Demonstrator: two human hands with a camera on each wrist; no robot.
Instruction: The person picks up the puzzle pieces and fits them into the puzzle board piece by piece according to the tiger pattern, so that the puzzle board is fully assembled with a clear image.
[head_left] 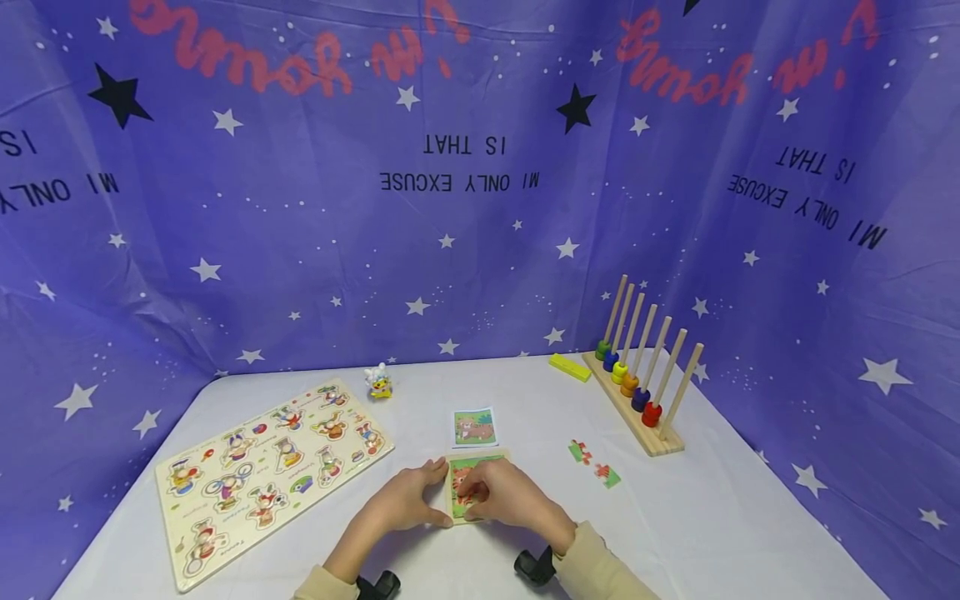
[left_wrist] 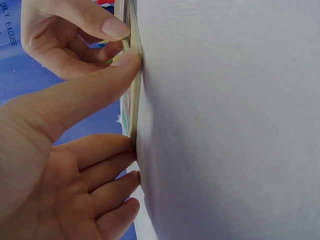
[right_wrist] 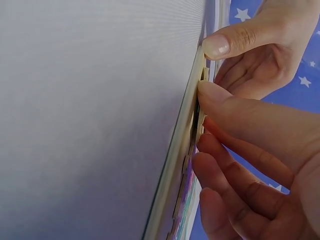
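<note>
A small wooden puzzle board (head_left: 449, 492) with a red and green picture lies flat at the table's near middle. My left hand (head_left: 405, 500) holds its left side, the thumb at the near corner and the fingers farther up along the edge. Over the picture, my right hand (head_left: 510, 498) pinches a puzzle piece (right_wrist: 201, 120) between thumb and fingers; the piece looks slightly tilted against the board, and the hand covers much of it in the head view. Loose red and green puzzle pieces (head_left: 607, 476) lie to the right. A picture card (head_left: 475, 427) lies just beyond the board.
On the left is a large wooden peg puzzle (head_left: 307, 492) with cartoon figures. A small toy figure (head_left: 379, 382) stands behind it. At the back right are a yellow block (head_left: 570, 367) and a wooden rack (head_left: 652, 442) with upright pegs and coloured beads. A purple curtain (head_left: 480, 250) surrounds the table.
</note>
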